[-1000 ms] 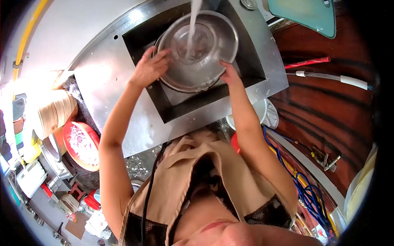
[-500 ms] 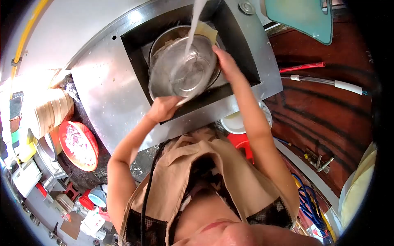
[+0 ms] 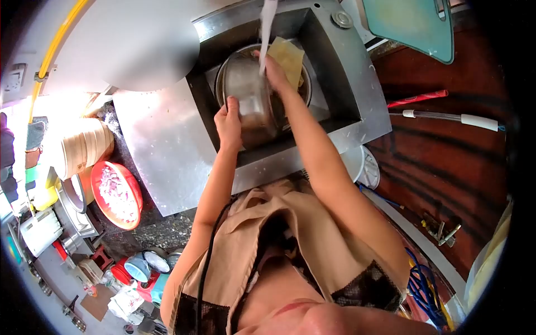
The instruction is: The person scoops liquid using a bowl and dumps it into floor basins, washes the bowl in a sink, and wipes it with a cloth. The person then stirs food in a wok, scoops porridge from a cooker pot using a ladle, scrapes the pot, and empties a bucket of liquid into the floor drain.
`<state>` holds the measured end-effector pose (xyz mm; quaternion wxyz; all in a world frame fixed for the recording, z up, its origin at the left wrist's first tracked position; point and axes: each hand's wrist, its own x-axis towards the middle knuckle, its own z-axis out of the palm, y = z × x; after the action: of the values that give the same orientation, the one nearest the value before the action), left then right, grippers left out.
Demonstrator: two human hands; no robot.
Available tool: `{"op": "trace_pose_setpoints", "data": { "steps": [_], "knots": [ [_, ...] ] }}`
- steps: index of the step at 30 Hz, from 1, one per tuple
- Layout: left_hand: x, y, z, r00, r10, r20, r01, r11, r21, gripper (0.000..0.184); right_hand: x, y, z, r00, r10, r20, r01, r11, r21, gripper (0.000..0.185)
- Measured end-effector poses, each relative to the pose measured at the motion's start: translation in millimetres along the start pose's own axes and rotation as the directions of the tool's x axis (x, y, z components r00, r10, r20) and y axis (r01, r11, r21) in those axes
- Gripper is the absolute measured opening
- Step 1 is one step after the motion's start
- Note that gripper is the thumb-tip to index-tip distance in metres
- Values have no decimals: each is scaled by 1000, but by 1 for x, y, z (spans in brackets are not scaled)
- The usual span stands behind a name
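One grip is clear: the bare left hand [image 3: 228,127] clasps the near-left side of a round silver metal bowl [image 3: 245,84], tipped up towards the left edge of the dark-walled steel sink [image 3: 336,81]. Stiff, probably light, likely slick, it seems safest held by the rim; beyond, the bare right hand [image 3: 276,73] works alongside a white water stream [image 3: 267,25], grip too hidden to call.

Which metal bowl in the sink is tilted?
The upper bowl, held by the left hand; the lower bowl sits flatter beneath it.
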<state>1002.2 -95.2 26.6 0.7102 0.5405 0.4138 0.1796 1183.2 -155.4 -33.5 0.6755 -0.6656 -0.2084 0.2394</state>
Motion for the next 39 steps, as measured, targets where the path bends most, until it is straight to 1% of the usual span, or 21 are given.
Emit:
{"op": "trace_pose_setpoints", "data": {
  "steps": [1,3,5,7,9,10,12,13,15,20,21,24,26,27,28,29,31,33,34,37,39],
  "knots": [
    [-1,0,-1,999,-23,-38,20,998,-67,40,-5,7,-8,1000,-1,-4,1,1000,8,51],
    [-11,20,10,997,-49,-52,37,975,-221,38,-13,21,-22,931,296,-215,-317,946,-70,55],
    [-7,23,17,996,-51,-79,26,955,-295,38,-44,23,-36,781,602,-165,-596,798,89,60],
    [2,18,30,995,-55,-80,28,951,-307,37,-85,48,-31,739,667,-96,-579,702,415,65],
    [16,13,45,994,-56,-92,32,970,-241,37,-137,26,-31,669,704,239,-645,390,657,67],
    [16,17,51,992,-82,-91,65,982,-179,37,-153,23,-30,675,701,229,-634,393,666,67],
    [9,24,56,995,-68,-69,55,983,-173,38,-175,17,-31,520,848,100,-683,342,646,64],
    [3,26,57,996,-60,-61,49,984,-171,38,-186,15,-33,530,844,79,-662,354,661,64],
    [-3,19,29,995,-74,62,86,972,-218,44,-210,11,-35,651,730,-211,-626,672,395,60],
    [-25,37,-37,972,-72,224,132,956,-261,46,-255,-41,-16,801,479,-360,-362,865,347,50],
    [-29,47,-50,956,-79,283,159,950,-269,47,-262,-44,-7,818,421,-392,-375,907,191,46],
    [7,41,-93,902,-128,412,237,945,-226,54,-272,-58,39,720,291,-630,-442,893,-92,50],
    [-13,63,-105,891,10,454,68,985,-156,59,-282,-60,69,654,311,-689,-374,925,63,51],
    [-41,86,-103,916,-62,396,152,968,-200,66,-298,-88,80,660,334,-673,-424,905,33,50],
    [-38,88,-114,900,-29,436,84,991,-106,67,-311,-92,91,654,218,-725,-511,833,-211,50],
    [-58,101,-116,869,4,495,42,996,-81,70,-324,-93,102,654,126,-746,-604,680,-415,51],
    [-100,118,-122,786,105,609,-158,987,34,71,-362,-73,120,504,-135,-853,-542,719,-435,52],
    [-107,118,-123,726,20,687,-96,993,73,71,-421,-78,126,438,188,-879,-376,927,11,54],
    [-132,127,-122,662,-52,748,-84,986,143,71,-454,-90,133,361,341,-868,-362,909,207,55],
    [-151,97,-106,489,-155,859,-143,956,254,68,-566,-53,171,66,394,-917,-406,850,336,47],
    [-214,80,-105,212,-356,910,-35,928,371,66,-659,-18,217,-110,423,-899,-383,817,431,44]
  ]
}}
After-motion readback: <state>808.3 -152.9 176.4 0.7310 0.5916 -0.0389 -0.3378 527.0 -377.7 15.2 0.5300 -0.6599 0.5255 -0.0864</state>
